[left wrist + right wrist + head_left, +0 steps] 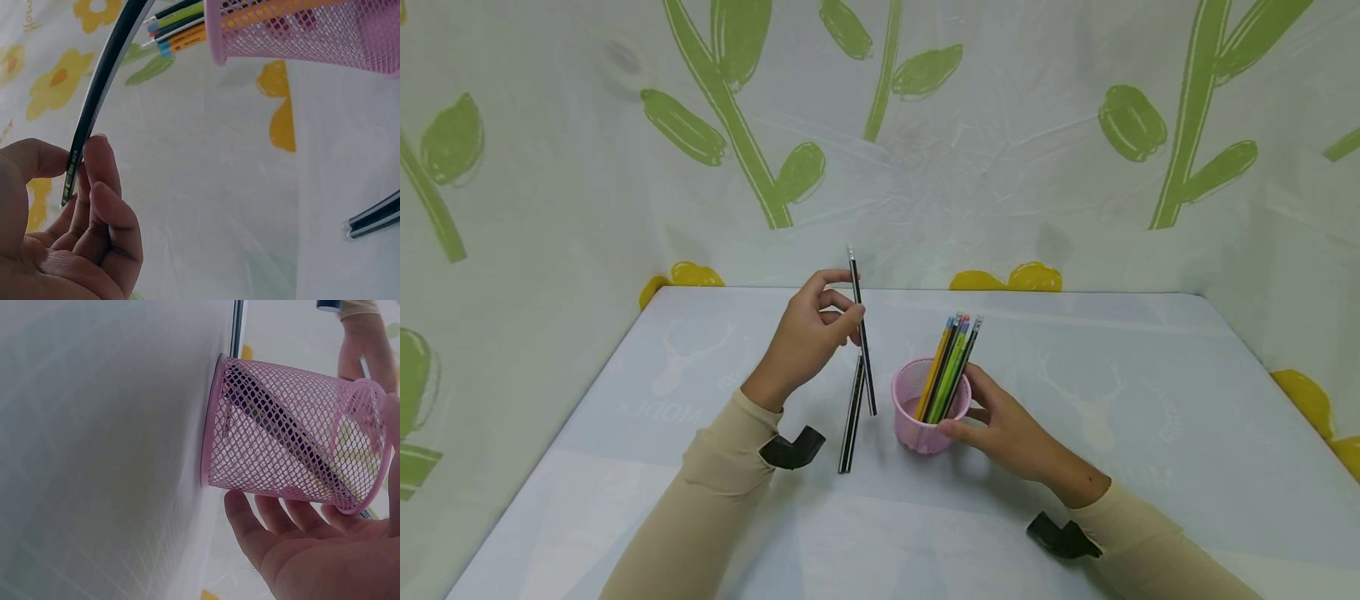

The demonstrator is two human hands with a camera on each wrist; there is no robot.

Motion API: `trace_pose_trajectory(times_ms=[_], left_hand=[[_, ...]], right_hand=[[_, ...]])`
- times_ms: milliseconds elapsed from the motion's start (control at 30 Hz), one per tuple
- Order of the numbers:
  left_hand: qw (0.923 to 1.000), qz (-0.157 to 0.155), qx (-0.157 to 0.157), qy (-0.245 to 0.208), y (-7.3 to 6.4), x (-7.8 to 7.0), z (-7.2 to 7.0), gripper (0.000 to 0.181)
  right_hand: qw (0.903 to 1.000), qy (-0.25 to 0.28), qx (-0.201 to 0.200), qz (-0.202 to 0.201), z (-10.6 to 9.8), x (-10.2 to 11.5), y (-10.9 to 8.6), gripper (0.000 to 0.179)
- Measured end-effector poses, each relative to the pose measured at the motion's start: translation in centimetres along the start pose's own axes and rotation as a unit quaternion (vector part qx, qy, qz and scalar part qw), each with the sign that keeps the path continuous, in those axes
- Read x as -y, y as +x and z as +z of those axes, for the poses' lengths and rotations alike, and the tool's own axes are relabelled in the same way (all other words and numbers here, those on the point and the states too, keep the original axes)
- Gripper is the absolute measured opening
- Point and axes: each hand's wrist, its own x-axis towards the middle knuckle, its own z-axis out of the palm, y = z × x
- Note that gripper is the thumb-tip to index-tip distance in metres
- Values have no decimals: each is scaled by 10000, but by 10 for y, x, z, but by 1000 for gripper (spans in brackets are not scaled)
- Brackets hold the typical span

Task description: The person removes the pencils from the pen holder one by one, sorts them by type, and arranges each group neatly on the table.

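My left hand pinches a black-and-silver striped pencil between thumb and fingers, holding it nearly upright to the left of the cup. In the left wrist view, that pencil slants up from the fingertips. My right hand grips the pink mesh pencil cup from its right side, thumb at the rim. Several pencils, yellow, green and black, lean to the right inside the cup. Seen from the right wrist, the fingers curl along the mesh wall.
More black striped pencils lie side by side on the pale table, just left of the cup and below the held pencil. A white curtain with green leaf prints rises behind the table's back edge.
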Motion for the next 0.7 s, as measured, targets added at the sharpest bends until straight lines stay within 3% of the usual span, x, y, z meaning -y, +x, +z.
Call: trace_pose_trajectory(times_ms=[267, 433, 700], left_hand=[[9950, -622, 563, 542, 7, 17, 0, 50], [9891, -821, 755, 958, 10, 26, -1, 52], [9770, -1291, 1176, 1226, 11, 39, -2, 57]], right_hand=[[10000, 23, 25, 23, -1, 1, 0, 81], [10000, 15, 20, 58, -1, 2, 0, 83], [10000, -7, 37, 86, 0, 1, 0, 84]])
